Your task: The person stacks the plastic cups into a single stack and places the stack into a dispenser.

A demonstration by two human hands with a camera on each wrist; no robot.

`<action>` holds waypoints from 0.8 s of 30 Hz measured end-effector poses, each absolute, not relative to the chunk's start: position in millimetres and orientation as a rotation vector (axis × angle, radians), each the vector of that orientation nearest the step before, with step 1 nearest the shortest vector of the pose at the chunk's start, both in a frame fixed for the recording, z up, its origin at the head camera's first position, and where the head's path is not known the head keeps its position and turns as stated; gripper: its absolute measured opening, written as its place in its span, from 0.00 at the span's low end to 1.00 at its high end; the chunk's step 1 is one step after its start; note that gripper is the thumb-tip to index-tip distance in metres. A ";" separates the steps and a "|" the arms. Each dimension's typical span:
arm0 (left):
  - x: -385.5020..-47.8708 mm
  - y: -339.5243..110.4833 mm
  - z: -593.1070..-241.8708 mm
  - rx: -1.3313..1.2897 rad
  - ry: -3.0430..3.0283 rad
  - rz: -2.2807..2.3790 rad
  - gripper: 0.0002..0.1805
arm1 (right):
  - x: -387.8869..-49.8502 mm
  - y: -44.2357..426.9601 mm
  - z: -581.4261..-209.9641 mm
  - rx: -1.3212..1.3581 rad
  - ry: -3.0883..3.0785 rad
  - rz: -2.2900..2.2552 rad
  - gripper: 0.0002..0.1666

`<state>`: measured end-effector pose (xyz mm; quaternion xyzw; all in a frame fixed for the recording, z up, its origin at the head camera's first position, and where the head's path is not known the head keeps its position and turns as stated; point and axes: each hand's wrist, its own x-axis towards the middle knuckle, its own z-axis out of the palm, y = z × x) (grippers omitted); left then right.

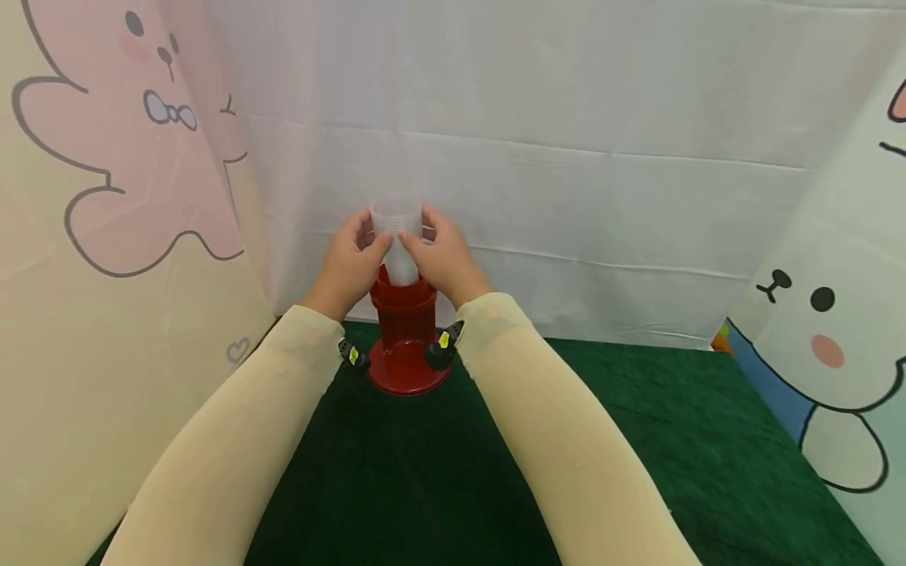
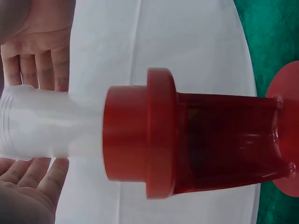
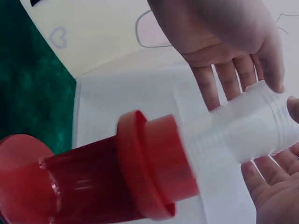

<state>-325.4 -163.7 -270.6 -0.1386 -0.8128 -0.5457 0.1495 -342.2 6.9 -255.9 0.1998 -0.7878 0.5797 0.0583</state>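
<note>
A stack of clear plastic cups (image 1: 396, 220) stands upright with its lower end inside the mouth of a red cylindrical holder (image 1: 405, 310). My left hand (image 1: 350, 263) holds the left side of the stack near its top, thumb in front and fingers behind. From the other side my right hand (image 1: 447, 255) grips it the same way. In the left wrist view, the cups (image 2: 42, 123) run into the holder's red collar (image 2: 126, 133). The right wrist view shows the stacked cups (image 3: 254, 123) leaving the collar at its rim; their bottom end is hidden inside.
The holder's round red base (image 1: 406, 377) rests on a green cloth surface (image 1: 425, 472). Close behind hangs a white curtain (image 1: 566, 196). Cartoon-printed cloth walls (image 1: 141, 330) rise on the left and right. Small black devices (image 1: 440, 354) sit at both wrists, beside the holder.
</note>
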 end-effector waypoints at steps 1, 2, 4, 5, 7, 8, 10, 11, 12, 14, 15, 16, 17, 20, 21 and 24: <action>-325.8 -163.7 -272.5 -0.385 -2.355 -1.560 0.35 | -343.0 6.8 -259.1 0.596 -2.395 1.761 0.38; -326.4 -163.3 -274.5 -0.374 -2.375 -1.548 0.35 | -343.6 7.0 -262.3 0.580 -2.403 1.766 0.38; -327.4 -162.5 -278.5 -0.358 -2.414 -1.526 0.35 | -344.5 7.6 -268.2 0.554 -2.415 1.772 0.37; -328.5 -162.3 -280.6 -0.354 -2.429 -1.512 0.35 | -345.3 8.1 -271.0 0.539 -2.422 1.770 0.37; -330.7 -162.3 -285.5 -0.360 -2.441 -1.506 0.35 | -346.6 8.7 -276.3 0.515 -2.437 1.750 0.36; -331.8 -162.6 -288.2 -0.365 -2.443 -1.502 0.35 | -346.7 8.7 -278.6 0.508 -2.446 1.738 0.36; -333.4 -163.7 -293.9 -0.372 -2.446 -1.501 0.35 | -347.6 8.3 -283.9 0.502 -2.472 1.702 0.35; -334.0 -164.4 -296.6 -0.366 -2.451 -1.494 0.35 | -347.9 8.1 -286.5 0.499 -2.483 1.687 0.35; -334.4 -164.9 -299.2 -0.362 -2.453 -1.494 0.34 | -348.2 7.7 -289.0 0.501 -2.494 1.675 0.35; -335.2 -165.8 -303.9 -0.345 -2.468 -1.474 0.34 | -348.6 7.2 -293.8 0.513 -2.508 1.651 0.36; -335.4 -166.3 -306.0 -0.336 -2.475 -1.467 0.34 | -348.8 7.2 -296.4 0.519 -2.514 1.636 0.36; -335.4 -166.3 -307.9 -0.325 -2.482 -1.453 0.33 | -349.0 7.2 -298.9 0.525 -2.518 1.619 0.35; -335.5 -165.8 -309.7 -0.320 -2.484 -1.451 0.33 | -349.7 7.6 -301.7 0.537 -2.518 1.610 0.35; -336.4 -164.1 -316.4 -0.302 -2.508 -1.439 0.33 | -350.1 10.1 -309.3 0.555 -2.528 1.575 0.32; -336.3 -163.1 -318.6 -0.295 -2.515 -1.443 0.33 | -350.5 11.0 -311.8 0.560 -2.530 1.573 0.31; -338.0 -160.6 -325.4 -0.286 -2.519 -1.456 0.34 | -351.4 13.5 -316.9 0.566 -2.542 1.555 0.30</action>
